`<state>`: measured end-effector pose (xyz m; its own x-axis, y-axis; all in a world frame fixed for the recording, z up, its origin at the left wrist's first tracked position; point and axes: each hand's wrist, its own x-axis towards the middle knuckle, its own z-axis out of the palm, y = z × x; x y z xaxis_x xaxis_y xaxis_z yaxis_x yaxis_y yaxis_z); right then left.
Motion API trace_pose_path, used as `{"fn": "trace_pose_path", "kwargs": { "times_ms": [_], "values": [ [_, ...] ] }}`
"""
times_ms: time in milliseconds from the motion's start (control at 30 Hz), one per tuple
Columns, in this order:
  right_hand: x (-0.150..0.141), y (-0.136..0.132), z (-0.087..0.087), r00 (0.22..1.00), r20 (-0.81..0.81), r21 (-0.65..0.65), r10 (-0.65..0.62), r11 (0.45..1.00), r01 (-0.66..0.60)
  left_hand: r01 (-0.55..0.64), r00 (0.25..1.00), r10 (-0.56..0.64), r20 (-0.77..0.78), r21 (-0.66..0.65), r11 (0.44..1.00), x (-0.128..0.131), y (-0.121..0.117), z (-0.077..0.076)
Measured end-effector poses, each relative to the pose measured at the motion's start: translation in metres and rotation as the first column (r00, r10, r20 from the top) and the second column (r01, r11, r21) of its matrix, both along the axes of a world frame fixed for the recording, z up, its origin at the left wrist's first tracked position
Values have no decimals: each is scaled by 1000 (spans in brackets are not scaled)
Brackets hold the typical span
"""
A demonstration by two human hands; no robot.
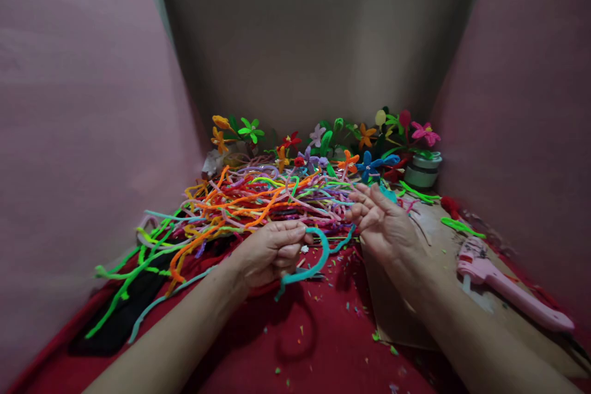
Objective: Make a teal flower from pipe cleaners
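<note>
My left hand (270, 252) is closed in a pinch round a teal pipe cleaner (318, 258), which curves up from the fingers and loops down toward the red cloth (286, 345). My right hand (381, 221) hovers just to the right with its fingers bent and slightly apart. Its fingertips reach toward the near edge of the pile of coloured pipe cleaners (249, 203). I cannot tell whether they pinch the far end of the teal piece.
Finished pipe-cleaner flowers (369, 163) stand in a row at the back, some in a small white pot (423, 171). A pink glue gun (503, 286) lies on brown cardboard (397, 320) at the right. Small clippings litter the red cloth. Pink walls close in on both sides.
</note>
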<state>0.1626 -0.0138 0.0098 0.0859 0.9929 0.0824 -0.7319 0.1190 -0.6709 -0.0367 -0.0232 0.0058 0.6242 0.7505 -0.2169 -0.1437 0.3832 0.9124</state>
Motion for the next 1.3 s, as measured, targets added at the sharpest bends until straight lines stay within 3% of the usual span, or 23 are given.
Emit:
{"fn": "trace_pose_path", "kwargs": {
  "times_ms": [100,200,300,400,500,667,867,1100,1300],
  "values": [
    [-14,-7,-12,986,128,-29,108,994,-105,-6,998,10,67,-59,998,6,-2,-2],
    [-28,-17,-21,914,315,-22,254,965,-261,-6,996,14,85,-94,996,9,-4,-5],
    [-32,-23,-23,858,485,73,169,970,-232,-8,997,15,73,-96,995,10,-5,-8],
    [-31,-25,-21,829,552,143,86,970,-195,-15,998,20,59,-94,995,10,-7,-8],
    [-31,-26,-18,851,518,142,89,972,-188,38,997,-33,64,-82,996,9,-10,-7],
    [-28,-20,-15,954,286,37,93,993,-108,143,989,-141,39,-58,988,6,-10,-6],
    [-15,-11,-13,991,85,-32,107,994,-104,123,992,-122,5,-48,991,3,-6,-8],
    [-3,-6,-7,991,-56,-189,119,974,-127,103,988,-93,-122,83,991,4,-7,-9],
    [-9,-6,-16,987,0,-146,164,976,-162,78,985,-56,-162,132,988,7,-12,-8]
  ]
}}
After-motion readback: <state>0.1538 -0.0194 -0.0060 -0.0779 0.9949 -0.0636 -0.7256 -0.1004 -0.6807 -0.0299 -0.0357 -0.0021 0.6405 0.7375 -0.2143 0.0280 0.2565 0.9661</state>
